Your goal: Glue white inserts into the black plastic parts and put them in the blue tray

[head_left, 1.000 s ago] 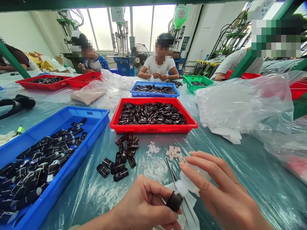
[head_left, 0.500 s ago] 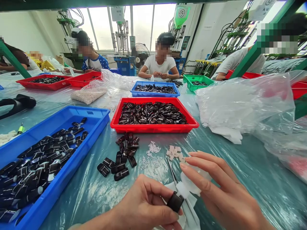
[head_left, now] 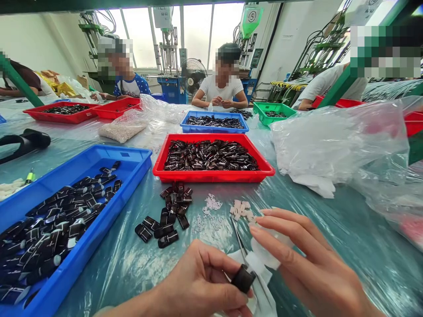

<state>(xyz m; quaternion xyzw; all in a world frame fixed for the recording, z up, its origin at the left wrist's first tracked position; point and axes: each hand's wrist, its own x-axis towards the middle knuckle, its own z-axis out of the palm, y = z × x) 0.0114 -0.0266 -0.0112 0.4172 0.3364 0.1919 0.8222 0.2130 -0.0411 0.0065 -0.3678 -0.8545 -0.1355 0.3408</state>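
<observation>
Between the thumb and index finger of my left hand [head_left: 211, 281] is a small black curved plastic piece [head_left: 243, 278]. My right hand [head_left: 307, 259] hovers beside it with its fingers stretched out and apart; its thumb is hidden. Metal tweezers [head_left: 240, 241] lie under and between the hands, partly over crumpled white paper [head_left: 266, 268]. Just beyond my right fingertips is a small heap of pale beige pieces [head_left: 241, 209], with white scraps [head_left: 211, 204] to its left. Several loose black plastic pieces [head_left: 170, 215] lie left of the scraps.
A red tray [head_left: 213, 177] full of black pieces stands ahead, a blue tray [head_left: 132, 152] of them at left. Behind is a smaller blue tray [head_left: 214, 129]. Clear plastic bags [head_left: 337, 145] spread at right. A person [head_left: 221, 88] sits opposite; others sit along the table.
Both hands stay nearly in place. The black piece in my left hand has shifted very slightly to the right, and the view has moved a little.
</observation>
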